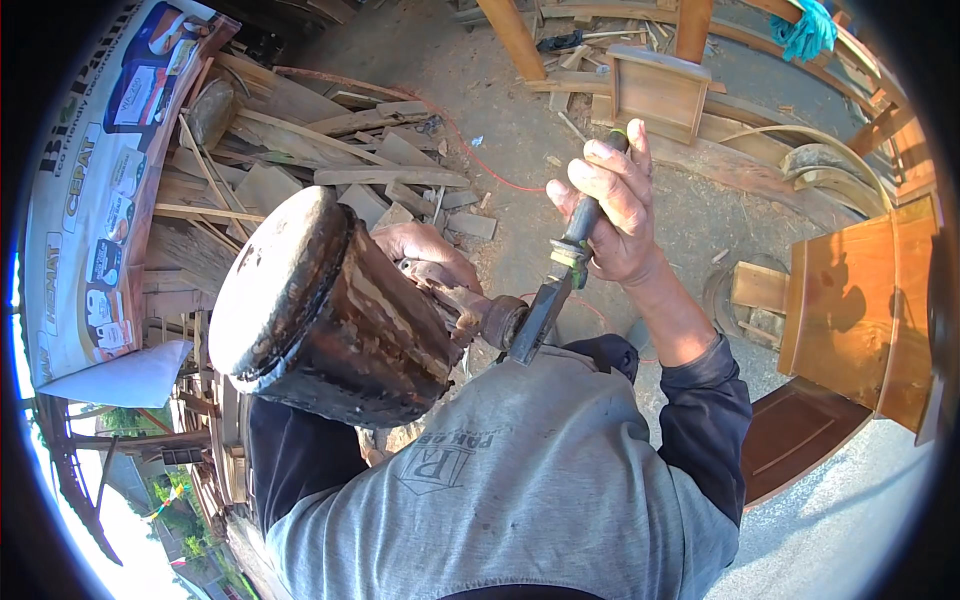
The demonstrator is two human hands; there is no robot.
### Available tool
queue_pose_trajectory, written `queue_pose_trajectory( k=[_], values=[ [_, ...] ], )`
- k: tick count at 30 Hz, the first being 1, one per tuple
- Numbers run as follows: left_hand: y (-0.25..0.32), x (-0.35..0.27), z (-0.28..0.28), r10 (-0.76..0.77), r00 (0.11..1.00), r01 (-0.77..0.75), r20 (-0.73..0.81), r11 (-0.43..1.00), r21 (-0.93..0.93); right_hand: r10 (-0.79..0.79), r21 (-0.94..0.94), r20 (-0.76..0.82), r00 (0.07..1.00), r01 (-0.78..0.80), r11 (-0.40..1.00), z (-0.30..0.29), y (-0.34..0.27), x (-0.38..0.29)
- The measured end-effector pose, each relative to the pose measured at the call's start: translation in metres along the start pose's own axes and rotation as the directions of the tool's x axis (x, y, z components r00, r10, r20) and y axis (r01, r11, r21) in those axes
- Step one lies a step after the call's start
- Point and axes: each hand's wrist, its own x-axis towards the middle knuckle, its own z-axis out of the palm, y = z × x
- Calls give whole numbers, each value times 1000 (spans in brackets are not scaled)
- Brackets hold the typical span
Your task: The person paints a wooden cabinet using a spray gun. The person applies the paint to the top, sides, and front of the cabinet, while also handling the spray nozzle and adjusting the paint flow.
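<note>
My left hand (431, 251) grips what looks like a paint spray gun (450, 296), its lower fingers hidden behind the body. Brown paint stains coat the gun's large cylindrical cup (375, 322), whose pale round end faces up towards me at the left. The round nozzle (504, 322) points right. In my right hand (619, 206) is a chisel-like tool (553, 292) with a dark handle, a yellow-green-stained collar and a flat metal blade. That blade slants down beside the nozzle, and I cannot tell whether they touch. Both hands are above my grey shirt (525, 465).
Scrap boards (390, 172) lie piled at the left, beside a printed banner (97, 225). A red hose (480, 161) crosses the floor. Varnished wooden furniture (847, 307) and a dark panel (802, 435) stand at the right. A small wooden drawer (656, 94) sits ahead; a teal cloth (806, 30) hangs beyond.
</note>
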Motion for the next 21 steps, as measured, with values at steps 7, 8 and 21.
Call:
queue_pose_trajectory(
  k=[7,8,21],
  values=[
    [3,11,-6,82,992,-66,97,986,-154,26,-24,-20,999,-27,999,-5,-3,13],
    [4,9,-6,86,992,-68,96,981,-179,33,-13,1,999,-33,999,-8,-6,18],
    [-15,11,-21,5,993,-8,119,1000,27,70,162,97,993,-85,983,-15,25,-9]
  ],
)
